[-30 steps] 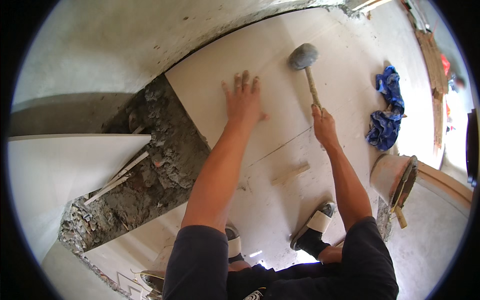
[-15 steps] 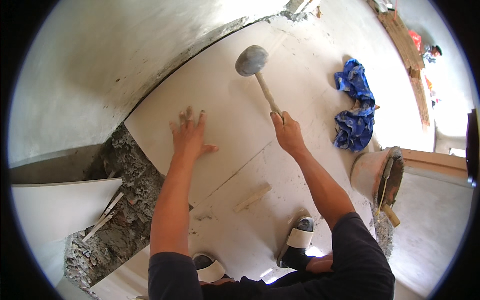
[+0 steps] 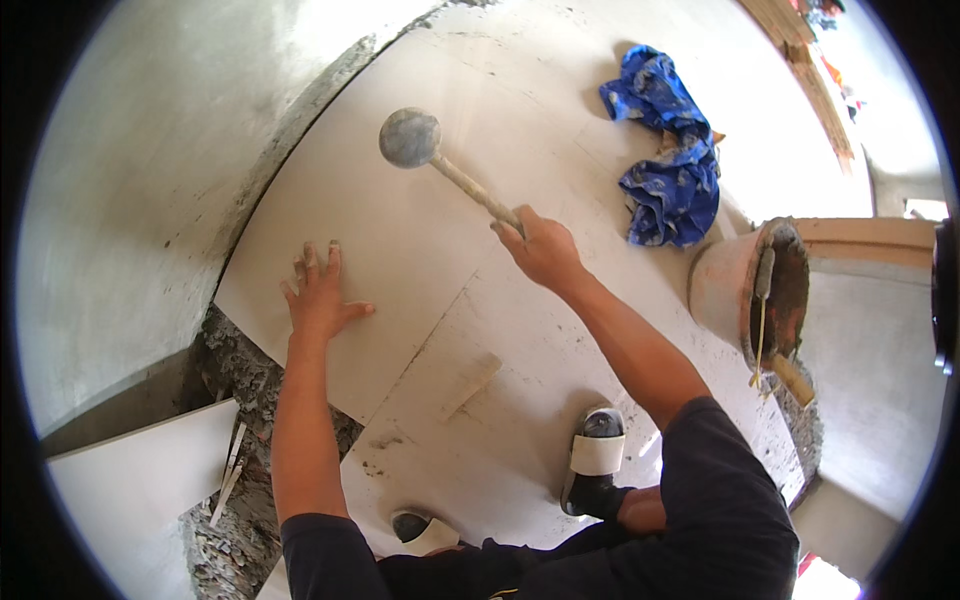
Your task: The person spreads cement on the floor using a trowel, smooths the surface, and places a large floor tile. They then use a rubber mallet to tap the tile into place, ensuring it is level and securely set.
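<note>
My right hand [image 3: 541, 247] is closed round the wooden handle of a rubber mallet [image 3: 410, 138], whose round grey head is over the far part of a large pale floor tile [image 3: 400, 240]. Whether the head touches the tile I cannot tell. Flat on the same tile rests my left hand [image 3: 320, 293], fingers spread, with nothing in it. A thin joint line divides this tile from the one nearer to me. On that nearer tile lies a short pale strip of wood [image 3: 472, 387].
A crumpled blue cloth [image 3: 670, 150] lies at the far right. Beside it stands a mortar-stained bucket [image 3: 722, 285] with a tool across its rim. Rough mortar [image 3: 235, 365] shows at the left, next to a loose tile [image 3: 150, 470]. The wall [image 3: 150, 200] borders the tile.
The view has shifted, so the cloth appears nearer. The mallet has swung leftward, its handle now slanting to the left. My left hand stays spread on the tile.
</note>
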`<state>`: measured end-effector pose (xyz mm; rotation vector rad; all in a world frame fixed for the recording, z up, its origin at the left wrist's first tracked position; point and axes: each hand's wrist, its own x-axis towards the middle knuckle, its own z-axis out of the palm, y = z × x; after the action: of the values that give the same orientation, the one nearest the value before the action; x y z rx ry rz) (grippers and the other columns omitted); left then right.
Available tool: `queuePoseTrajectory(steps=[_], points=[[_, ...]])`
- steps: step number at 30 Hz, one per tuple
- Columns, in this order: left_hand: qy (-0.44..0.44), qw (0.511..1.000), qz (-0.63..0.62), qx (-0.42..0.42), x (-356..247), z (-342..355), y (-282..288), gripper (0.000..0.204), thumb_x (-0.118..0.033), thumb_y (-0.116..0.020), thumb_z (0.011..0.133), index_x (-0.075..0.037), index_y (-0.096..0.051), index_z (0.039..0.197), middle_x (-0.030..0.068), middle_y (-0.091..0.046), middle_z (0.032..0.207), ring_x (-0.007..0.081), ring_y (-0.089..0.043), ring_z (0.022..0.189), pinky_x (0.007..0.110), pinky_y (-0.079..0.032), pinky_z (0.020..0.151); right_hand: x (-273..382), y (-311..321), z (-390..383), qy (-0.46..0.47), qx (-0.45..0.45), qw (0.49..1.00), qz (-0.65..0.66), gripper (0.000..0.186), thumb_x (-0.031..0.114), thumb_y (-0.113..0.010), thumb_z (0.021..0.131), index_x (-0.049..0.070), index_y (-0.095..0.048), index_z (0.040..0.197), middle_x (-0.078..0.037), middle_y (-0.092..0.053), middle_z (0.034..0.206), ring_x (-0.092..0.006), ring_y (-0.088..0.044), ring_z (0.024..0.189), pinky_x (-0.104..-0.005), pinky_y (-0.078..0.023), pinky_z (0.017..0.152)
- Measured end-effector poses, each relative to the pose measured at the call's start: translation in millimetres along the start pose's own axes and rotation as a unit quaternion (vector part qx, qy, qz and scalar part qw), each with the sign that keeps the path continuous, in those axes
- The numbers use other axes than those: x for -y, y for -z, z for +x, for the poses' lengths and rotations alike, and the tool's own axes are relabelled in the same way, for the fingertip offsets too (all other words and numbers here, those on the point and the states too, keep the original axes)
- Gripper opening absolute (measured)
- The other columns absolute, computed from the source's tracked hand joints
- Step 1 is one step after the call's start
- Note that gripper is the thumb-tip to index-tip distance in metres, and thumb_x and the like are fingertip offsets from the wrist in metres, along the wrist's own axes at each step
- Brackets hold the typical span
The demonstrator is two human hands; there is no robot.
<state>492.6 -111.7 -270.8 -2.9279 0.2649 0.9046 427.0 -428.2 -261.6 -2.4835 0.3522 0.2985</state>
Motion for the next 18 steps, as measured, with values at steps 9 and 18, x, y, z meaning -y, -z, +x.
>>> queuePoseTrajectory(steps=[9, 18], points=[[0.003, 1.000, 0.017, 0.008, -3, 3, 2, 0.121, -0.055, -0.083, 0.058, -0.024, -0.015, 0.154, 0.0170, -0.005, 0.160, 0.0365, -0.013, 0.146, 0.064, -0.015, 0.112, -37, 22, 1, -0.095, -0.082, 0.992, -0.006, 0.051, 0.052, -0.048, 0.095, 0.002, -0.053, 0.092, -0.021, -0.065, 0.074, -0.0407, -0.064, 0.071, -0.0498, -0.048, 0.064], [-0.015, 1.000, 0.002, -0.013, 7, 9, -13, 0.120, -0.056, -0.081, 0.062, -0.023, -0.012, 0.154, 0.0190, -0.004, 0.159, 0.0384, -0.010, 0.146, 0.064, -0.017, 0.111, -62, -28, -21, -0.087, -0.093, 0.992, -0.025, 0.049, 0.053, -0.051, 0.093, 0.004, -0.053, 0.089, -0.025, -0.065, 0.075, -0.0438, -0.064, 0.071, -0.0516, -0.050, 0.063]])
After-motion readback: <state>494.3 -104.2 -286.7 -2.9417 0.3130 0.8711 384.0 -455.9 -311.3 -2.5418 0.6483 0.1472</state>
